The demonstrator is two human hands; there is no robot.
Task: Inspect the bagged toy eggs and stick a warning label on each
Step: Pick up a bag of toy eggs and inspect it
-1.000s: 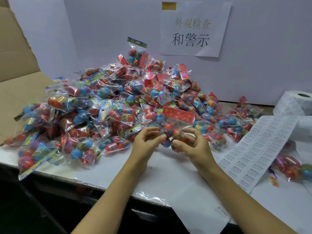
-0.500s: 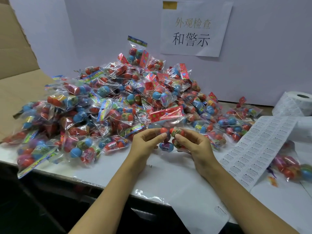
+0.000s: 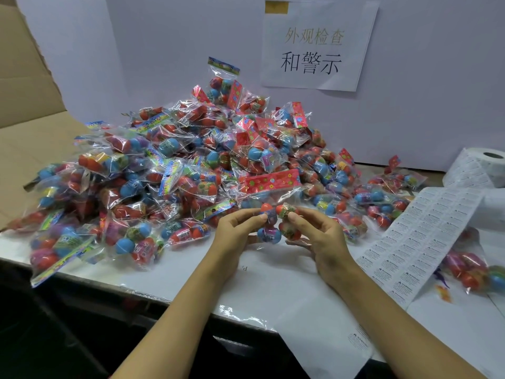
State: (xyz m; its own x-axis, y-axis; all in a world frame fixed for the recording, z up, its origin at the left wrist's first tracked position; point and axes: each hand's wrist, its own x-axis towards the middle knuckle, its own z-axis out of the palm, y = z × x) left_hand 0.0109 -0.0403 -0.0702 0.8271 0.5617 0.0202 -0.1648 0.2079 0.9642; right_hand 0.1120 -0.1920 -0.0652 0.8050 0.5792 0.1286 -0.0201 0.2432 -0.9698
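Both hands hold one clear bag of toy eggs [image 3: 273, 212] upright just above the table's front middle; its red flowered header card points up. My left hand [image 3: 237, 233] pinches the bag's left side, and my right hand [image 3: 317, 236] pinches its right side with thumb and fingers. Orange and blue eggs show between the fingertips. A large pile of bagged eggs [image 3: 169, 170] fills the table behind and to the left. A strip of white warning labels [image 3: 418, 242] runs from a label roll [image 3: 481, 168] at the right.
A paper sign with printed characters [image 3: 317, 47] is taped to the white wall. An open cardboard box flap [image 3: 24, 86] stands at the far left. A few bagged eggs [image 3: 472, 269] lie at the right beyond the label strip. The table's front edge [image 3: 153, 292] drops to dark space.
The bag has turned in my hands, with its red header card swinging up and level. Both hands drew slightly closer together on the eggs.
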